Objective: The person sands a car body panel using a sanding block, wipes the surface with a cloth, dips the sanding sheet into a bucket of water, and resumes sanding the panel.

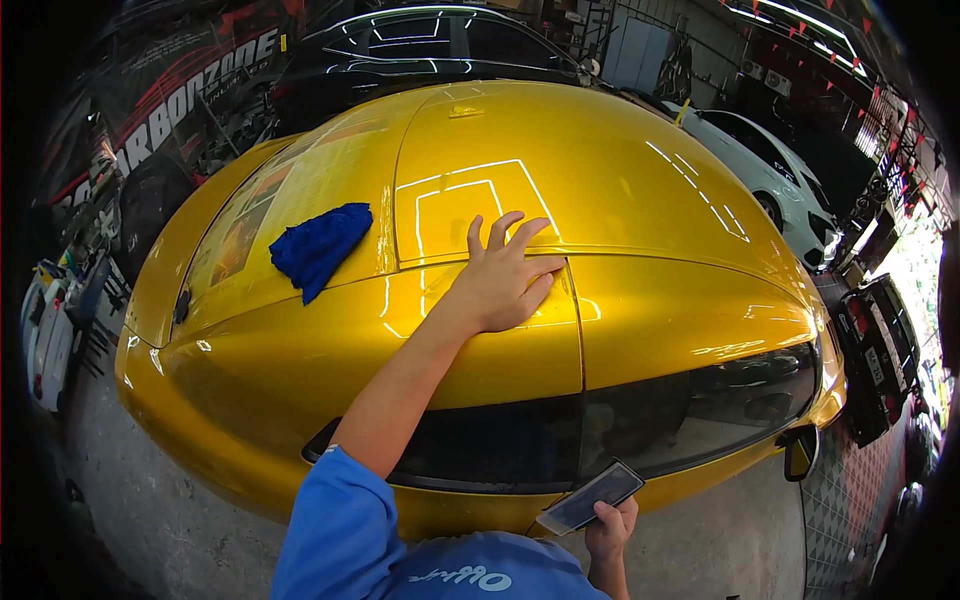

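Note:
My left hand [505, 285] reaches across the yellow car [660, 310], palm down on the glossy panel beside the roof seam. Its fingers are spread and bent, with the fingertips near the corner where two seams meet. Low in the view, my right hand [610, 528] grips one end of a flat grey rectangular plate [590, 498] with a pale edge. That plate is tilted in front of the dark side window [690, 410]. A crumpled blue cloth [320, 248] lies on the car to the left of my left hand, apart from it.
A dark car [440, 50] stands behind the yellow one, and a white car [775, 170] is at the back right. The side mirror [798, 453] sticks out at the lower right. A lettered banner [190, 100] hangs at the left. Grey floor [180, 500] shows below.

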The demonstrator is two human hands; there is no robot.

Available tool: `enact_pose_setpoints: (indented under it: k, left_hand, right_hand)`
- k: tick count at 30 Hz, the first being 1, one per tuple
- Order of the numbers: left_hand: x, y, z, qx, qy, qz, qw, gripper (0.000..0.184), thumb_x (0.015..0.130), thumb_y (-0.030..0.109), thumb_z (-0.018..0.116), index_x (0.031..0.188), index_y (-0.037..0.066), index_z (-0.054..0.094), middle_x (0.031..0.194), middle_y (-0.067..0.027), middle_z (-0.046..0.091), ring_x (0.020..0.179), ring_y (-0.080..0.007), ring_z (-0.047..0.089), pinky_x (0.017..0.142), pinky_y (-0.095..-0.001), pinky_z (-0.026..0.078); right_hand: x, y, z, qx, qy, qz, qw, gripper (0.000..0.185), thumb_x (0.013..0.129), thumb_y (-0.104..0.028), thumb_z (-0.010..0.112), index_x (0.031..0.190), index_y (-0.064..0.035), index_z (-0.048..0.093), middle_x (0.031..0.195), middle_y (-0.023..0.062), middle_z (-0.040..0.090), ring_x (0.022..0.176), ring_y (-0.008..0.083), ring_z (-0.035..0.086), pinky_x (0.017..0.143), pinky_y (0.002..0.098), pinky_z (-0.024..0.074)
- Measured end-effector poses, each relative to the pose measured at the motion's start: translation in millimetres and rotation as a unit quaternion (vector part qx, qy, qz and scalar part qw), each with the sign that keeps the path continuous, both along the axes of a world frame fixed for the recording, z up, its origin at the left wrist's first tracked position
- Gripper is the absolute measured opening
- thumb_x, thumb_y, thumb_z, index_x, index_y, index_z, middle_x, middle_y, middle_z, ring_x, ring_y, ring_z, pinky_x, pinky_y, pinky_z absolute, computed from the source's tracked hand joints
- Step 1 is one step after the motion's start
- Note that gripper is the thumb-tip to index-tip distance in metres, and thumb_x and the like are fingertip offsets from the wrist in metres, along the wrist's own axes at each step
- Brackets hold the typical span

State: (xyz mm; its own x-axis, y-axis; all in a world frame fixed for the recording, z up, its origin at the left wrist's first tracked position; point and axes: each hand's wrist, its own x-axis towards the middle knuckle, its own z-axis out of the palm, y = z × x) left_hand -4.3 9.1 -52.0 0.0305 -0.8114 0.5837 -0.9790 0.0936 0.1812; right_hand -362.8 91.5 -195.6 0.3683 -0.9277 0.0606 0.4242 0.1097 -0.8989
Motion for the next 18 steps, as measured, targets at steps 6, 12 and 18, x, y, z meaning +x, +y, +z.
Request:
enact_pose_setpoints:
  k: [6,12,18]
  left_hand:
    - [0,2,1,-0.018,0.009,-0.014,1.0,0.029,0.098,0.03,0.057,0.115,0.022,0.079,0.153,-0.0116,0.044,0.148,-0.0406,0.028,0.118,-0.0709,0.009]
    - [5,5,3,-0.011,0.04,-0.05,0.998,0.025,0.097,0.025,0.061,0.115,0.02,0.078,0.153,-0.0102,0.044,0.147,-0.0384,0.028,0.12,-0.0647,0.008]
    - [5,-7,-10,-0.044,0.045,0.015,0.998,0.034,0.099,0.025,0.052,0.126,0.017,0.072,0.156,-0.0136,0.04,0.148,-0.0389,0.028,0.119,-0.0658,0.007]
  right_hand:
    - [-1,1,-2,0.001,0.005,-0.008,1.0,0.034,0.081,-0.01,0.059,0.109,0.0088,0.065,0.102,0.0153,0.073,0.094,0.0223,0.069,0.091,0.0333,0.0523]
    - [-3,-1,-10,0.005,0.0,-0.007,1.0,0.034,0.081,-0.01,0.06,0.109,0.0097,0.065,0.103,0.0164,0.073,0.093,0.0235,0.07,0.09,0.0336,0.0533]
    - [-2,-3,-8,0.007,0.006,0.0,1.0,0.033,0.081,-0.01,0.059,0.108,0.0096,0.065,0.102,0.016,0.073,0.092,0.0233,0.07,0.09,0.0336,0.0536]
